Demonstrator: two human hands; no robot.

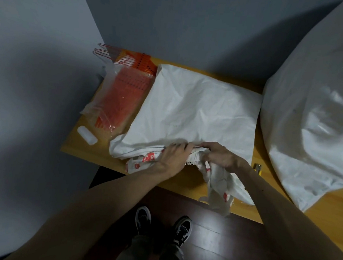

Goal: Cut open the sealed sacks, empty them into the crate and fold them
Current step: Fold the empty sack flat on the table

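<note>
Clutching bunched mouth of 1 flat sack (192, 111): left hand (173, 154), right hand (220, 156); 1 bulging sack (313, 119) beside.

on the surface (100, 153) a flat sack (198, 111) lies in the middle, a bag of ties (117, 101) against its left side, a small oblong piece (87, 137) in front of that bag, and a full sack (313, 123) to the right.

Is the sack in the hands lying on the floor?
No, the white sack lies on the wooden table, left hand and right hand gripping its bunched end.
</note>
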